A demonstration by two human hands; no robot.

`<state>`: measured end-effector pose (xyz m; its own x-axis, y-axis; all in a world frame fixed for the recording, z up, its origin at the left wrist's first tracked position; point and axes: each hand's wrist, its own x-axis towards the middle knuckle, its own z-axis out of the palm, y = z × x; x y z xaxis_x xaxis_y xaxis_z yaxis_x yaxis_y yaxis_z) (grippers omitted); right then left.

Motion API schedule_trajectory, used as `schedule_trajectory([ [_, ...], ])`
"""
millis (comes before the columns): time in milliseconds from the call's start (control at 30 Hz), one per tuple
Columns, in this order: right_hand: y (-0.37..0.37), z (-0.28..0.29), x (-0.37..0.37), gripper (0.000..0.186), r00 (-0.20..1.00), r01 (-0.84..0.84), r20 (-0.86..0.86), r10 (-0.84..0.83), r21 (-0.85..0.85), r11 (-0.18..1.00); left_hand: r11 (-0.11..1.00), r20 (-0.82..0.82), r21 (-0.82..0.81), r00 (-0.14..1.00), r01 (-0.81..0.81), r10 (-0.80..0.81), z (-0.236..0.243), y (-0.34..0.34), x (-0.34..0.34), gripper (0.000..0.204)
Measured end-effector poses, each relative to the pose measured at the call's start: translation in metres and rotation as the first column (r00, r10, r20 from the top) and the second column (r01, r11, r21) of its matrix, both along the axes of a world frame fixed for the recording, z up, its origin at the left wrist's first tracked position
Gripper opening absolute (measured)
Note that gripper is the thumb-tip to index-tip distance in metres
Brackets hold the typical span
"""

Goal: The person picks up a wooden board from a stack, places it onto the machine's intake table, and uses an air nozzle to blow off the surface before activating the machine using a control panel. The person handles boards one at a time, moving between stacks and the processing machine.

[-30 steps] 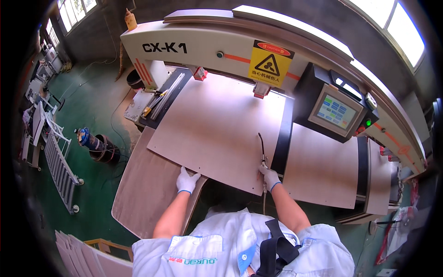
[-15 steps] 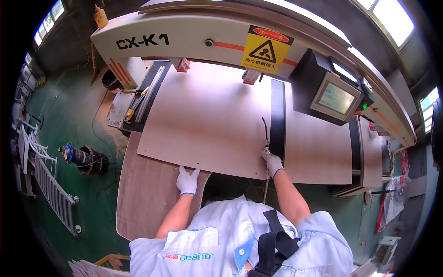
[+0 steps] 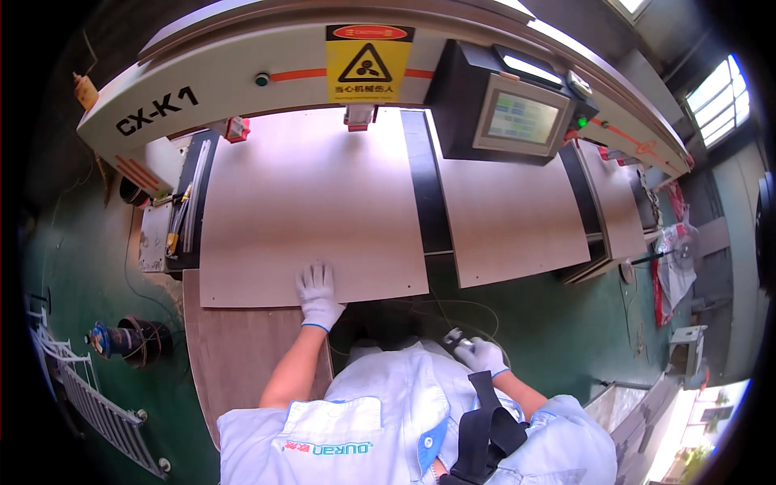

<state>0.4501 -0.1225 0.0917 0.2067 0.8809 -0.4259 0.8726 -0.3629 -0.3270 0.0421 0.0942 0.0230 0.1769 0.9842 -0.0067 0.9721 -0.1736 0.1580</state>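
Note:
A wide, pale wood panel (image 3: 315, 194) lies under the machine's beam, small holes along its near edge. My left hand (image 3: 318, 297), in a white glove, rests flat on this near edge with its fingers stretched out. Low in front of my body, clear of the panels, my gloved right hand (image 3: 483, 356) is closed around an air blow gun (image 3: 455, 336). Part of the gun is hidden by the fingers. A thin hose (image 3: 495, 317) loops beside it over the green floor.
Another pale panel (image 3: 517, 218) lies to the right, past a dark strip. Above, the white machine beam (image 3: 218, 101) carries a control screen (image 3: 521, 120). A brown board (image 3: 246, 347) sits below the left panel. A ladder (image 3: 105, 412) and a bucket (image 3: 149, 343) stand at left.
My left hand has moved from the panel's near edge onto its top. My right hand has drawn the blow gun back off the panel toward my body. The whole view has shifted to the right.

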Motion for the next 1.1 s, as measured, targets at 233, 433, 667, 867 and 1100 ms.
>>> schedule_trajectory([
  [233, -0.071, -0.062, 0.082, 0.045, 0.628, 0.740, -0.358, -0.691, 0.000, 0.673, 0.998, -0.078, -0.069, 0.997, -0.008, 0.003, 0.019, 0.000, 0.016, 0.107],
  [433, -0.085, -0.078, 0.113, 0.057, 0.657, 0.738, -0.243, -0.713, 0.017, 0.675, 0.990, -0.099, -0.038, 0.986, -0.135, 0.131, 0.014, -0.011, 0.045, 0.115],
  [667, -0.137, -0.153, 0.229, 0.037, 0.467, 0.883, -0.323, -0.823, 0.128, 0.451, 0.981, -0.096, -0.017, 0.977, -0.193, 0.191, 0.007, -0.037, 0.160, 0.114],
  [867, -0.162, -0.118, 0.261, 0.029, -0.068, 0.948, -0.584, -0.809, -0.290, 0.129, 1.000, 0.037, 0.012, 0.999, 0.006, -0.007, -0.006, -0.055, 0.265, 0.109],
  [1100, -0.202, -0.165, 0.276, 0.026, 0.055, 0.895, -0.537, -0.842, -0.347, 0.280, 0.992, 0.415, 0.054, 0.902, 0.110, -0.122, 0.002, -0.057, 0.326, 0.082],
])
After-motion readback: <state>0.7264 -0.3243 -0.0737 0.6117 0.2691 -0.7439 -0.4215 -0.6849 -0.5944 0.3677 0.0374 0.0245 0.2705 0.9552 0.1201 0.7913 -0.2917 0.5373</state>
